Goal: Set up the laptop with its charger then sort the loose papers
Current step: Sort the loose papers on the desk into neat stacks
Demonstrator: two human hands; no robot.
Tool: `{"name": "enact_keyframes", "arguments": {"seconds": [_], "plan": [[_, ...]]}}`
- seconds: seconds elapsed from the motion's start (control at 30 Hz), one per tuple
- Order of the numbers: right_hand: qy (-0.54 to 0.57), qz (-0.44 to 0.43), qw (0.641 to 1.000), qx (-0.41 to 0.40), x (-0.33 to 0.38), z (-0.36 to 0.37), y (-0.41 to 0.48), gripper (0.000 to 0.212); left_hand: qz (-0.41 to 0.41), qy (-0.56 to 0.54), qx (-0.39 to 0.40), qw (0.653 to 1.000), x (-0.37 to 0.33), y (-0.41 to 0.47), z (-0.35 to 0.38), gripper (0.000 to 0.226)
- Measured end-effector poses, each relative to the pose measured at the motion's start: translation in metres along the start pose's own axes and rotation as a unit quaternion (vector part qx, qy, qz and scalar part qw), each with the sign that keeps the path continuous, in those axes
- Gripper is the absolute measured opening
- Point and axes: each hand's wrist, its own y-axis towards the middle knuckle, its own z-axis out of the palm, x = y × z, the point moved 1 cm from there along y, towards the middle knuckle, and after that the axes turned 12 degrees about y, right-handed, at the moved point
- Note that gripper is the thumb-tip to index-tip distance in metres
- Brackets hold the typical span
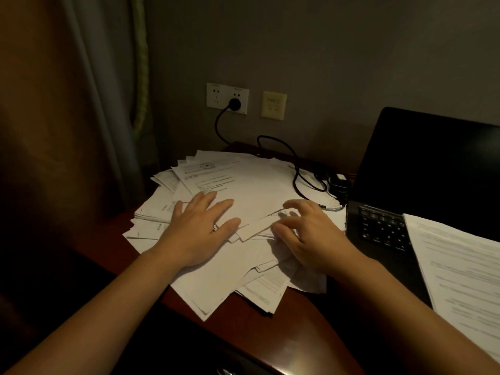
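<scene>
a messy pile of loose papers (257, 185) covers the left part of the reddish wooden desk (284, 334), and both hands lie on top of it, side by side near its middle. the left hand (200, 228) rests palm down with its fingers straight and spread, pressing flat on the upper sheets. the right hand (305, 234) is arched, its bent fingertips touching a folded sheet edge; whether thumb and finger actually pinch a sheet cannot be told. just right of the pile stands the open black laptop (433, 163), its screen dark, with a separate stack of printed sheets (460, 280) lying over the right side of its keyboard. the black charger cable (297, 163) loops across the far corner of the pile, beyond the right hand, and its plug (234, 104) sits in the white wall socket (216, 96) beside a yellowish wall plate (273, 105). a curtain (89, 104) hangs at the left.
</scene>
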Motion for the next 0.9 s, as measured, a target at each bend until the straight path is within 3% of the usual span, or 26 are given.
{"name": "enact_keyframes", "arguments": {"seconds": [0.13,0.23,0.33,0.47,0.57,0.67,0.8,0.9], "plan": [[0.001,-0.050,0.996,0.071,0.008,0.007,0.022,0.041,-0.040,-0.063,-0.046,0.996,-0.008,-0.001,-0.004,0.051],[-0.001,-0.058,0.995,0.078,0.008,0.018,0.033,0.041,-0.061,-0.123,-0.094,0.986,-0.003,0.003,-0.002,0.052],[0.055,-0.067,0.996,0.020,0.007,0.022,0.040,0.040,-0.080,-0.225,-0.187,0.953,0.008,0.006,-0.002,0.070],[0.043,-0.119,0.987,-0.103,0.008,0.016,0.040,0.024,-0.070,-0.287,-0.234,0.926,0.013,0.007,0.000,0.066],[0.033,-0.148,0.979,-0.137,0.016,0.012,0.033,0.019,-0.095,-0.244,-0.283,0.923,0.017,0.006,-0.003,0.065],[0.004,-0.187,0.979,-0.080,0.030,0.007,0.019,0.016,-0.075,-0.185,-0.320,0.926,0.013,0.001,-0.007,0.063],[-0.054,-0.158,0.986,0.009,0.050,0.007,0.001,0.023,-0.050,-0.193,-0.192,0.961,0.013,-0.002,-0.004,0.070],[-0.067,-0.150,0.986,0.035,0.061,0.009,-0.008,0.029,-0.018,-0.269,-0.071,0.960,0.009,-0.008,-0.021,0.050]]}}
